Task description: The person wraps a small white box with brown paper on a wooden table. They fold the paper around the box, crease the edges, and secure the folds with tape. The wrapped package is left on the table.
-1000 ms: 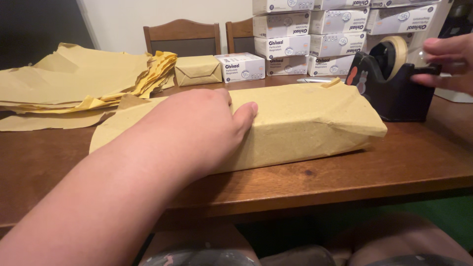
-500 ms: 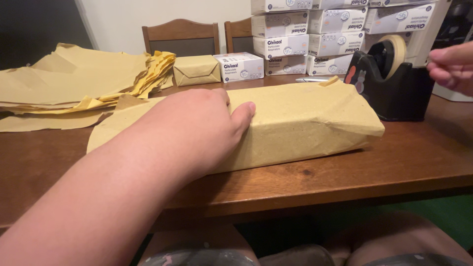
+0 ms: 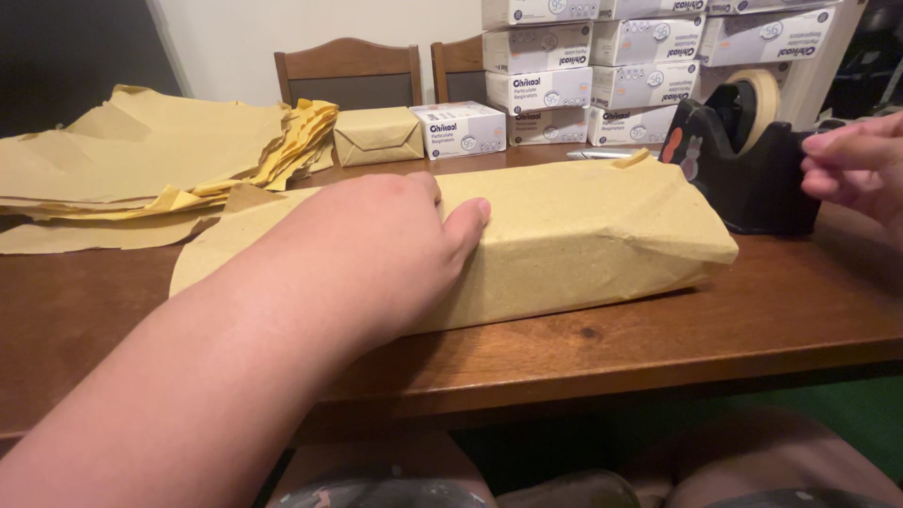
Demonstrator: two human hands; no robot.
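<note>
Left hand (image 3: 376, 249), flat and open, pressed on the paper-wrapped parcel (image 3: 583, 235) lying mid-table (image 3: 658, 353), hiding its near left end; right hand (image 3: 851, 169), cut off at frame edge, fingers loosely curled and holding nothing visible, just beside the black tape dispenser (image 3: 743, 160).

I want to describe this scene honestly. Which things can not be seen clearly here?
Head view only:
- Right hand: cut off by the right edge; grip unclear.
- Left hand: its palm hides the paper seam on the wrapped package.
- Package contents: covered by brown paper.
- Tape dispenser: the end of its tape is too small to tell.
</note>
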